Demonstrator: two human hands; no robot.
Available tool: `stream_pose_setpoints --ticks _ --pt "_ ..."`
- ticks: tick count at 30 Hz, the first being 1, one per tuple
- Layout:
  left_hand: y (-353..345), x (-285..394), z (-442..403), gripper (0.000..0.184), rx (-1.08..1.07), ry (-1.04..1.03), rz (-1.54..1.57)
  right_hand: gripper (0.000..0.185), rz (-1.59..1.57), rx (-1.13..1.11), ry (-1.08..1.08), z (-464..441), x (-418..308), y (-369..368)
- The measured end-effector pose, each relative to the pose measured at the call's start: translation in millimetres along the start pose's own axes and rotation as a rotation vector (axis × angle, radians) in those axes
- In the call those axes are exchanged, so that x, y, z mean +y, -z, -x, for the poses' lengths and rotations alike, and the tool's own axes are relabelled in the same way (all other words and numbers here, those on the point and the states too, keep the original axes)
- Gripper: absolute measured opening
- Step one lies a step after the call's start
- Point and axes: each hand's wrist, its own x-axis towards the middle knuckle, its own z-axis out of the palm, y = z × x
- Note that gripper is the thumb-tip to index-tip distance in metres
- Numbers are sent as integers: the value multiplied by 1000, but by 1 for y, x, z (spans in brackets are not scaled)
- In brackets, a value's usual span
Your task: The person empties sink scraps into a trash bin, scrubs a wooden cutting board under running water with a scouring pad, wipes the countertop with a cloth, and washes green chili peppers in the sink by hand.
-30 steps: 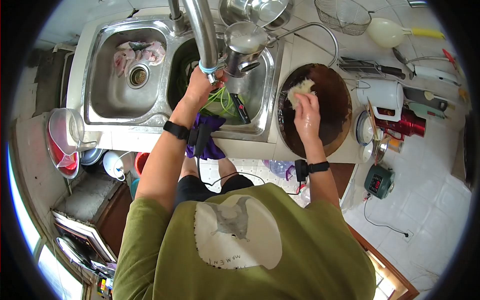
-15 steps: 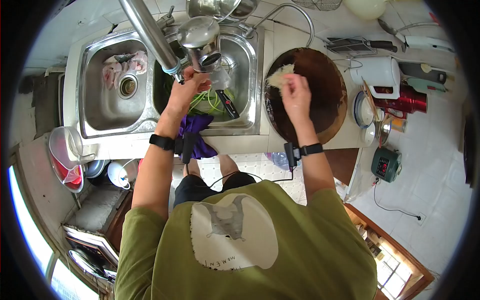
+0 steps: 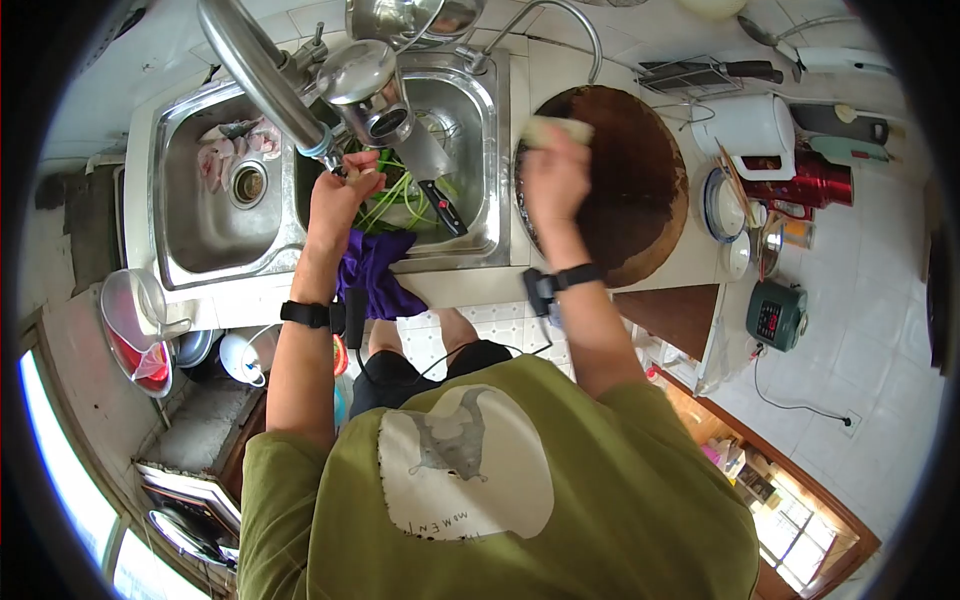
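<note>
My right hand [image 3: 557,180], blurred by motion, is closed on a pale fibrous loofah [image 3: 560,131] at the upper left part of a round, dark wooden chopping board [image 3: 640,190]. The board looks wet. At the sink, the fingers of my left hand [image 3: 340,195] are curled at the tip of the metal faucet [image 3: 268,88]. Just below that hand, green leafy stalks [image 3: 395,200] lie in the right basin, with a black-handled knife [image 3: 443,207] across them. A purple cloth [image 3: 378,275] hangs over the sink's front edge.
Pale meat or fish pieces [image 3: 235,150] lie by the left basin's drain. A steel pot [image 3: 360,80] stands behind the faucet. Right of the board are a white jug [image 3: 740,135], stacked bowls [image 3: 722,205] and a knife rack [image 3: 685,75].
My right hand has swept the loofah left and slightly up on the board. My left hand stays at the faucet tip; the whole view has shifted slightly.
</note>
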Motion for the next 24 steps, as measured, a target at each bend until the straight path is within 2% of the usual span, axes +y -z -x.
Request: stream_pose_setpoints --ticks 2,4,6,7,9,12,13,14,15,16,18,20,24 --pt "-2 -4 -4 30 -28 -9 -4 35 -269 -149 80 10 -57 -32" --pt "-7 2 0 28 -44 22 30 29 -380 -192 6 11 -88 -38" --pt "-6 9 7 26 -34 21 -8 29 -480 -127 -7 -1 -81 -20" --pt "-5 12 9 27 -24 44 -39 28 -418 4 66 -11 -60 -10" --pt "-2 12 10 27 -20 65 -62 28 -281 131 88 -29 0 24" --pt "4 9 9 27 -10 71 -80 30 -34 206 -231 -30 125 77" --pt "6 9 10 29 -12 80 -97 33 -18 220 -240 -23 176 89" --pt "8 8 10 31 -13 94 -117 34 -39 239 -368 -10 192 101" --pt "10 6 8 34 -27 87 -137 34 20 177 -402 5 197 103" --pt "9 4 5 34 -27 87 -135 35 72 116 -431 14 187 105" --pt "11 3 0 35 -28 76 -83 36 166 77 -239 38 132 88" --pt "5 7 0 39 22 96 -1 38 -27 -82 -225 54 49 66" --pt "4 12 -3 31 39 72 98 34 -441 -227 -50 52 -44 6"
